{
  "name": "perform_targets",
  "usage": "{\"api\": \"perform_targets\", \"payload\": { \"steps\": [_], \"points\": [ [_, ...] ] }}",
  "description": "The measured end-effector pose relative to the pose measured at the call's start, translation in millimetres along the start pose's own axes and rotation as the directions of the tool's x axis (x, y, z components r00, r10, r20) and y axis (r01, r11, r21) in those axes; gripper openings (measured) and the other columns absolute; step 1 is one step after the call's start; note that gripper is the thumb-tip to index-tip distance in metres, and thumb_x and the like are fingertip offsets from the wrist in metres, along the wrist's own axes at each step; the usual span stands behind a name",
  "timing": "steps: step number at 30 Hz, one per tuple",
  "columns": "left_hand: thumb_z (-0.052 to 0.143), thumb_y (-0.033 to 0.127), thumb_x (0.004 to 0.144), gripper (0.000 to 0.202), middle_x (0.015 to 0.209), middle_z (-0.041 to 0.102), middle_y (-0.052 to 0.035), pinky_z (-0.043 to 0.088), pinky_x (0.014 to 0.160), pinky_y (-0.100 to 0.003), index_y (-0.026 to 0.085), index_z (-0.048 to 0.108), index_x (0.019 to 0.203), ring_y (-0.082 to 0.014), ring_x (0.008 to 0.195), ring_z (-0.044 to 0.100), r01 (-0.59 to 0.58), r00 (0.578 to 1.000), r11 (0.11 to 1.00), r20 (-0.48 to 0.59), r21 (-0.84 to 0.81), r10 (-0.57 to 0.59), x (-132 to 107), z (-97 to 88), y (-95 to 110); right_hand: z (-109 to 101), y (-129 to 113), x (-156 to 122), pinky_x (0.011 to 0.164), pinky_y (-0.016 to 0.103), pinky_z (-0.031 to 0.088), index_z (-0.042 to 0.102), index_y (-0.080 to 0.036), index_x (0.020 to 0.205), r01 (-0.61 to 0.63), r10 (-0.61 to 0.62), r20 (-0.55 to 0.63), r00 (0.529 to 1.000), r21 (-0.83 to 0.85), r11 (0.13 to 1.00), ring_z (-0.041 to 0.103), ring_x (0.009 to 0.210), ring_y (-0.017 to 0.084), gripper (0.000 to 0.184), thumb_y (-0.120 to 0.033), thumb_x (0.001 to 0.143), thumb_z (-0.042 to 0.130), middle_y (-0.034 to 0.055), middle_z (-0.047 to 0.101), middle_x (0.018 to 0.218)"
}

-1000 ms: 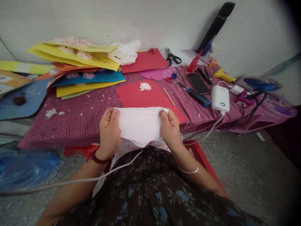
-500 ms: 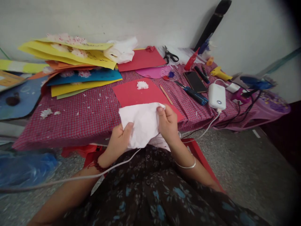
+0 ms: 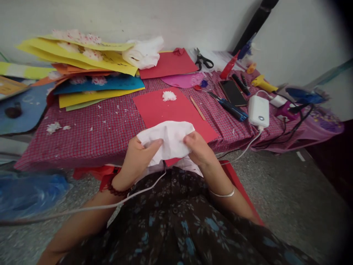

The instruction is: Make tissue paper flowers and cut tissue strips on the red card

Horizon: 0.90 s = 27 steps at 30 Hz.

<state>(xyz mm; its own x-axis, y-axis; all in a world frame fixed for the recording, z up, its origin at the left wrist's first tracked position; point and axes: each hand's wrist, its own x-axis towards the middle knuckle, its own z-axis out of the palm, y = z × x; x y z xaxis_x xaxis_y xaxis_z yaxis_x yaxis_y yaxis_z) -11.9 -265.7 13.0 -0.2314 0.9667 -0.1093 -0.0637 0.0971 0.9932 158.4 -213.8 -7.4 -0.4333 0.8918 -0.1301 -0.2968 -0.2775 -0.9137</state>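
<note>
Both hands hold a sheet of white tissue paper point(image 3: 171, 138) at the near edge of the low table. My left hand point(image 3: 136, 158) pinches its left side with the thumb on top. My right hand point(image 3: 200, 149) grips its right side, fingers curled around the bunched paper. Just beyond the tissue lies a red paper sheet point(image 3: 171, 110) with a small white tissue flower point(image 3: 169, 96) on it.
A red checked cloth point(image 3: 91, 136) covers the table. Stacked coloured sheets point(image 3: 82, 73) sit at the back left. Scissors point(image 3: 203, 62), a phone point(image 3: 233, 92), pens point(image 3: 228, 106), a white power bank point(image 3: 258, 111) and a glue gun point(image 3: 261, 84) lie on the right. A cable point(image 3: 82, 209) crosses my lap.
The tissue was held stretched flat between both hands. Since then the hands have come together and the sheet is bunched and folded between them.
</note>
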Motion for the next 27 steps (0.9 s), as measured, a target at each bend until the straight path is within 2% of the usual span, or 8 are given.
{"api": "perform_targets", "payload": {
  "steps": [5,12,16,19,21,23,25,27],
  "points": [
    [0.08,0.018,0.074,0.018,0.076,0.07,0.0003,0.053,0.059,-0.021,0.018,0.066,0.085,-0.0127,0.066,0.064,-0.088,0.996,0.996,0.021,0.001,0.088,0,8.1,3,14,-4,-8,0.055,0.023,0.044,0.062,-0.021,0.088,0.064,-0.07,-0.032,0.997,-0.174,0.983,0.052,0.062,0.01,0.046,-0.043,0.062,0.093,-0.0048,0.06,0.073],
    [0.074,0.032,0.085,0.016,0.081,0.072,-0.0018,0.055,0.065,-0.026,0.018,0.072,0.092,-0.015,0.07,0.066,-0.021,0.996,0.983,0.077,-0.181,0.036,1,3.6,-5,16,3,-5,0.046,0.022,0.032,0.057,-0.022,0.081,0.09,-0.124,-0.168,0.978,-0.2,0.976,0.041,0.051,0.008,0.026,-0.046,0.08,0.069,-0.0071,0.049,0.061],
    [0.07,0.026,0.085,0.01,0.079,0.069,-0.0003,0.05,0.062,-0.023,0.018,0.07,0.091,-0.0145,0.071,0.064,-0.119,0.987,0.988,0.098,-0.103,0.13,6,-10.3,4,5,-14,-7,0.055,0.025,0.041,0.062,-0.02,0.092,0.117,-0.118,0.018,0.993,-0.354,0.928,0.051,0.061,0.011,0.03,-0.046,0.081,0.072,-0.0027,0.059,0.074],
    [0.066,0.025,0.087,0.008,0.07,0.063,0.002,0.039,0.052,-0.02,0.017,0.068,0.086,-0.0111,0.061,0.055,-0.16,0.962,0.978,0.242,0.137,0.124,8,-19.9,19,5,-32,-6,0.074,0.028,0.049,0.065,-0.019,0.111,0.217,-0.159,0.159,0.974,-0.477,0.851,0.061,0.086,0.015,0.045,-0.043,0.076,0.081,0.0043,0.068,0.101],
    [0.068,0.023,0.085,0.007,0.067,0.061,0.0028,0.035,0.048,-0.019,0.017,0.067,0.082,-0.01,0.056,0.051,-0.179,0.938,0.959,0.332,0.22,0.099,10,-22.7,29,11,-35,-4,0.076,0.029,0.048,0.066,-0.019,0.107,0.243,-0.153,0.212,0.965,-0.515,0.822,0.061,0.088,0.016,0.043,-0.04,0.073,0.083,0.0043,0.068,0.101],
    [0.072,0.024,0.082,0.009,0.067,0.061,0.0035,0.034,0.046,-0.019,0.018,0.067,0.086,-0.0095,0.054,0.05,-0.158,0.941,0.978,0.32,0.137,0.107,11,-22.6,34,21,-30,0,0.066,0.027,0.044,0.065,-0.02,0.09,0.209,-0.123,0.198,0.973,-0.508,0.835,0.056,0.075,0.014,0.029,-0.039,0.075,0.081,0.0005,0.064,0.084],
    [0.077,0.031,0.082,0.02,0.071,0.064,0.0026,0.041,0.049,-0.02,0.02,0.066,0.094,-0.0105,0.056,0.056,-0.116,0.975,0.988,0.179,-0.101,0.133,11,-20.8,34,30,-20,5,0.057,0.027,0.038,0.059,-0.022,0.079,0.143,-0.1,0.12,0.988,-0.432,0.891,0.048,0.063,0.012,0.029,-0.045,0.079,0.075,-0.0026,0.055,0.072],
    [0.076,0.047,0.084,0.032,0.08,0.069,-0.0013,0.053,0.059,-0.025,0.021,0.066,0.098,-0.0155,0.068,0.066,-0.113,0.99,0.929,0.039,-0.352,0.135,9,-18.9,30,37,-9,9,0.055,0.027,0.038,0.059,-0.022,0.081,0.12,-0.116,0.032,0.993,-0.313,0.942,0.048,0.062,0.012,0.033,-0.052,0.081,0.073,-0.0025,0.055,0.071]
  ]
}}
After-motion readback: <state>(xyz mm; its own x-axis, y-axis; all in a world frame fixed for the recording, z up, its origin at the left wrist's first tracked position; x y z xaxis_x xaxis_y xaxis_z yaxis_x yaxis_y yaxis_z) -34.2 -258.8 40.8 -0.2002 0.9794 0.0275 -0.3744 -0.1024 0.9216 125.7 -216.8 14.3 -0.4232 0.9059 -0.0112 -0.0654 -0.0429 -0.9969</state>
